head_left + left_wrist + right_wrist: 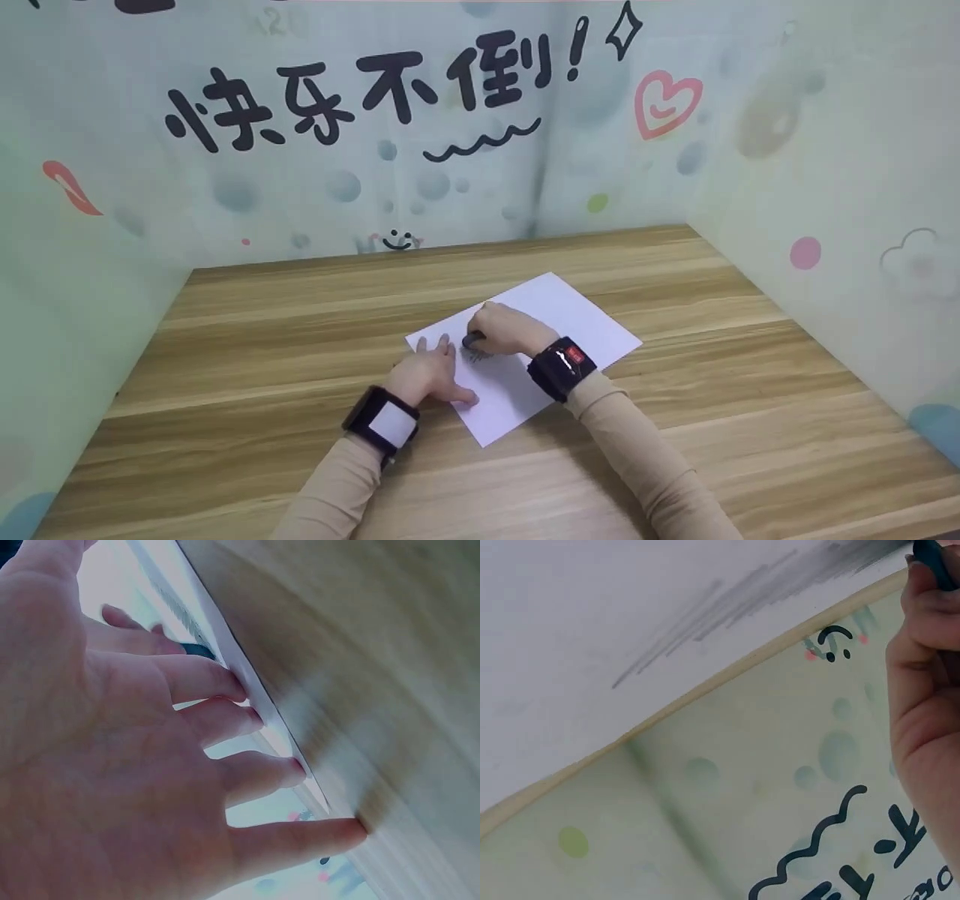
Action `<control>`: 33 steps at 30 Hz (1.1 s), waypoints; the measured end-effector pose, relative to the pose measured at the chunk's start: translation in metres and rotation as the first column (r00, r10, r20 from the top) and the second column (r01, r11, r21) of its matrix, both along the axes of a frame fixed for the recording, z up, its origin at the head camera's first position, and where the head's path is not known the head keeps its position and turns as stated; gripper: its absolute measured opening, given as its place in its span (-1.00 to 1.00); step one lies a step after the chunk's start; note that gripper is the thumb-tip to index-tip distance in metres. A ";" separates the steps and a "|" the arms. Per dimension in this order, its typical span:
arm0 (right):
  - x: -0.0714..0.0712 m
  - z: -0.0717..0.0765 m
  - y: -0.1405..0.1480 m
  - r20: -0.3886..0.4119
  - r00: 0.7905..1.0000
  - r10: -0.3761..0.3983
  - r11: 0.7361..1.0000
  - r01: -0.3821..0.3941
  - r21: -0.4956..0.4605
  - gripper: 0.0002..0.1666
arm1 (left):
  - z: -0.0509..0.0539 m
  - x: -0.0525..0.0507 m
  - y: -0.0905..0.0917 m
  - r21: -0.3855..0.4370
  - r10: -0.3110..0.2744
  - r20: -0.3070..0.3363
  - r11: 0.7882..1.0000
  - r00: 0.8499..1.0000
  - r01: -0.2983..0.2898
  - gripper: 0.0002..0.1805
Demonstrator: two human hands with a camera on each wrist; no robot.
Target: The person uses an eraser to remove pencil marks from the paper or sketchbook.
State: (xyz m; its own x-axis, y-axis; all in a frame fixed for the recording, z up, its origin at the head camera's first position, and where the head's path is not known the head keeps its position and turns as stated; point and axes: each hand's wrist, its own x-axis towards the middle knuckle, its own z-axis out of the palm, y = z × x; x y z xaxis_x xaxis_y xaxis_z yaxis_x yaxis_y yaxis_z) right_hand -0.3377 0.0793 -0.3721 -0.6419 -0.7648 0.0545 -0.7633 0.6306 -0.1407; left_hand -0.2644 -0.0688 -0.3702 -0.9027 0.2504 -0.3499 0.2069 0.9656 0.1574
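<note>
A white sheet of paper (525,390) lies aslant on the table. Grey scribbled strokes (727,615) mark it, showing as a small dark patch in the head view. My right hand (506,328) pinches a small dark object (934,562) at those marks; its lower end meets the paper, and its exact kind is hidden by the fingers. Spread out on the paper's left part, my left hand (427,375) has its fingers mostly straight. In the left wrist view, the fingertips (291,771) rest along the sheet, with the little finger on the bare wood.
The wood-grain table (285,360) extends around the paper. Fabric walls with printed dots and lettering (405,82) enclose it at the back and both sides. Each wrist wears a black strap (562,369).
</note>
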 end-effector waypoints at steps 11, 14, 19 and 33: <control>0.000 0.001 0.003 -0.044 0.993 0.113 0.994 -0.112 0.020 -0.90 | 0.000 -0.001 0.003 -0.017 0.001 -0.007 1.000 1.000 -0.001 0.10; 0.002 0.003 0.003 -0.005 0.994 0.110 0.993 -0.110 0.051 -0.89 | 0.000 0.000 0.003 -0.022 0.003 -0.003 1.000 1.000 -0.003 0.10; 0.006 0.011 0.000 0.050 0.996 0.080 0.990 -0.085 0.110 -0.90 | 0.001 0.000 0.003 -0.033 -0.002 -0.010 0.999 1.000 0.002 0.09; 0.009 0.009 -0.005 -0.007 0.998 0.061 0.991 -0.060 0.116 -0.86 | -0.002 0.001 0.003 -0.026 -0.001 -0.010 1.000 1.000 0.001 0.08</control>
